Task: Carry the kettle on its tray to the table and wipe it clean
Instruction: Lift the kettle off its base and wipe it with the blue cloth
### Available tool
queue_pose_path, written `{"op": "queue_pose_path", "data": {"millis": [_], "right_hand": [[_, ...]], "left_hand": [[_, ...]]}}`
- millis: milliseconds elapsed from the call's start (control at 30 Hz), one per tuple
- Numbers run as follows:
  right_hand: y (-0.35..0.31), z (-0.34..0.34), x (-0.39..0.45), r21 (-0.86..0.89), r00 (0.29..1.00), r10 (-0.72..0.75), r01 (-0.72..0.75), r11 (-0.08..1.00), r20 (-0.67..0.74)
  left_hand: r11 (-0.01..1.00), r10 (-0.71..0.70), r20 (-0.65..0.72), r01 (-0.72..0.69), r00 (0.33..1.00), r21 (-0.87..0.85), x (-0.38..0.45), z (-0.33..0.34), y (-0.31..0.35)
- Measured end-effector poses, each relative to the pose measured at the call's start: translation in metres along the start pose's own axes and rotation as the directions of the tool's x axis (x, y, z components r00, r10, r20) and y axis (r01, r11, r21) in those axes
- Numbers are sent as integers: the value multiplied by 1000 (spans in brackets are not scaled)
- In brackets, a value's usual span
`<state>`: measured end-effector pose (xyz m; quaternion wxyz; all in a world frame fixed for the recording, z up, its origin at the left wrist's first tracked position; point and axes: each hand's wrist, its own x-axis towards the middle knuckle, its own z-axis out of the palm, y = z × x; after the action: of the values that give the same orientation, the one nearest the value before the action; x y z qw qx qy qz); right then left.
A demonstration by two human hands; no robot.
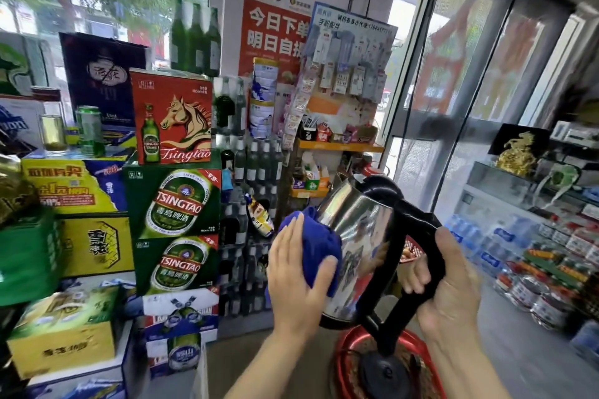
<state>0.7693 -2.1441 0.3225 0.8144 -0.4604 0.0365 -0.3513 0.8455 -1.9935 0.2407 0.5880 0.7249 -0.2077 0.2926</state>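
Nearest, low in the view, a red tray [343, 350] sits with the kettle's black base [384, 372] on it; what it rests on is cut off, so I cannot tell if that is the table. Above it the kettle [359, 243] is lifted clear of the base and tilted. The right hand [453, 288] is clamped around its black handle [428, 256]. The left hand [298, 275] presses a bunched blue cloth [319, 243] flat against the shiny steel side, fingers spread over the cloth rather than curled shut. Beyond stand stacked beer cartons [175, 201] and a glass door [479, 74]. The carrying looks finished and the wiping is under way; the handle side and lid appear not yet reached.
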Motion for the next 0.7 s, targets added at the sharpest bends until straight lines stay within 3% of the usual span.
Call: {"op": "queue_pose_path", "data": {"millis": [67, 133, 200, 267, 333, 433, 500, 600, 633, 700], "right_hand": [[3, 3, 1, -7, 1000, 12, -12, 1000, -3], [3, 4, 3, -9, 1000, 16, -16, 1000, -12], [0, 7, 6, -6, 999, 26, -26, 1000, -41], [-2, 10, 7, 2, 995, 57, -57, 998, -82], [-5, 14, 5, 9, 990, 85, -84, 996, -114], [-11, 20, 3, 20, 991, 77, -75, 997, -109], [-15, 21, 2, 8, 995, 61, -61, 998, -74], [-18, 14, 3, 7, 999, 36, -36, 999, 25], [-19, 9, 5, -1, 996, 34, -34, 999, 82], [-24, -5, 8, -18, 977, 48, -45, 999, 210]], "left_hand": [[952, 124, -8, -117, 992, 283, -19, 10, 2], [837, 288, 57, -280, 956, 469, -26, 15, 0], [630, 490, 199, -503, 849, 592, -24, 17, -5], [437, 638, 317, -668, 702, 602, -19, 19, -10], [368, 710, 330, -727, 622, 579, -12, 19, -11], [465, 721, 242, -712, 649, 526, 4, 14, -2], [623, 624, 115, -581, 773, 523, 19, 13, 16], [911, 245, -38, -216, 969, 352, 56, 4, 54], [962, 121, 17, -121, 993, 246, 70, -1, 59], [998, -42, 236, 53, 971, -43, 98, -15, 61]]}}
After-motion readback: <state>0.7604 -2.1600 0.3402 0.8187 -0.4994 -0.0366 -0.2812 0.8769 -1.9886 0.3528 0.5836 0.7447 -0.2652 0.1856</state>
